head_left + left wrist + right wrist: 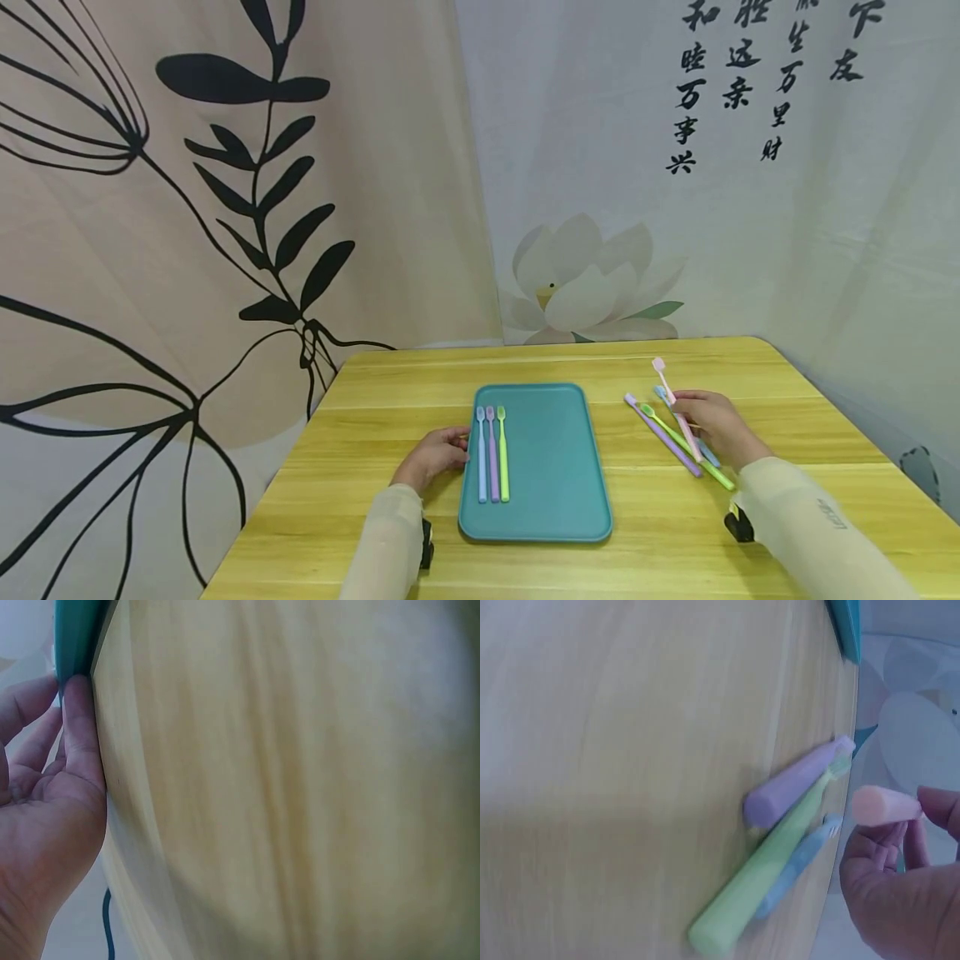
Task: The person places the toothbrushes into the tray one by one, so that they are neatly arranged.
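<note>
A pink toothbrush (683, 419) is pinched in my right hand (716, 423), its head pointing away and its thick handle end tilted down toward the table. Below it lie a purple toothbrush (667, 440), a green toothbrush (705, 462) and a partly hidden blue toothbrush (799, 862), crossing one another. At the left rim of a teal tray (547, 467), my left hand (437, 454) grips the edge with thumb and fingertips. Along the tray's left side, blue (482, 454), purple (492, 454) and green (503, 454) toothbrushes lie parallel, heads facing away.
The wooden table (375, 392) carries everything, its far edge close to a printed curtain (405, 208). Bare wood lies between the tray and the loose toothbrushes. Dark wrist straps show at both sleeves.
</note>
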Action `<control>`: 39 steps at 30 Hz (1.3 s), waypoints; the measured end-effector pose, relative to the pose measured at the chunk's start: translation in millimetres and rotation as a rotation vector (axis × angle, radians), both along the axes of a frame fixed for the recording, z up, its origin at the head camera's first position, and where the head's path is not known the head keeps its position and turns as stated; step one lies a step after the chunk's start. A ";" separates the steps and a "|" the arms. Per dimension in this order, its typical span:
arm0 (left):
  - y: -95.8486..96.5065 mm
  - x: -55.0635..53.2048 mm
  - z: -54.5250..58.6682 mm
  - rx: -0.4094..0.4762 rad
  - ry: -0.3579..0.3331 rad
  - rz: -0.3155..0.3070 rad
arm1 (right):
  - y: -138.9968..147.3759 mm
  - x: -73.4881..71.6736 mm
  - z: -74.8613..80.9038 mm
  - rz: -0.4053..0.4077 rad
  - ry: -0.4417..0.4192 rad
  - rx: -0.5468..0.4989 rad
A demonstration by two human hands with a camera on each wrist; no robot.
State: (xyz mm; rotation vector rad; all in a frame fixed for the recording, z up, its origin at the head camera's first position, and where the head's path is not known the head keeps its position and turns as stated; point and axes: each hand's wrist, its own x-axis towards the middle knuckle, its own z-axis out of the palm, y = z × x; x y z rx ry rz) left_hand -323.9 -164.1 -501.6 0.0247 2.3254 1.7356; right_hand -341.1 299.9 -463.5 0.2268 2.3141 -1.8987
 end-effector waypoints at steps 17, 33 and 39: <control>-0.3 1.0 0.7 -0.008 0.003 -0.001 | -36.0 3.5 1.1 -0.016 0.010 -0.063; -0.4 0.6 0.2 0.009 0.000 -0.006 | -69.7 1.1 -0.5 -0.057 0.010 -0.100; -0.4 1.0 0.9 0.017 0.001 -0.010 | -82.0 2.2 -0.6 -0.069 0.002 -0.135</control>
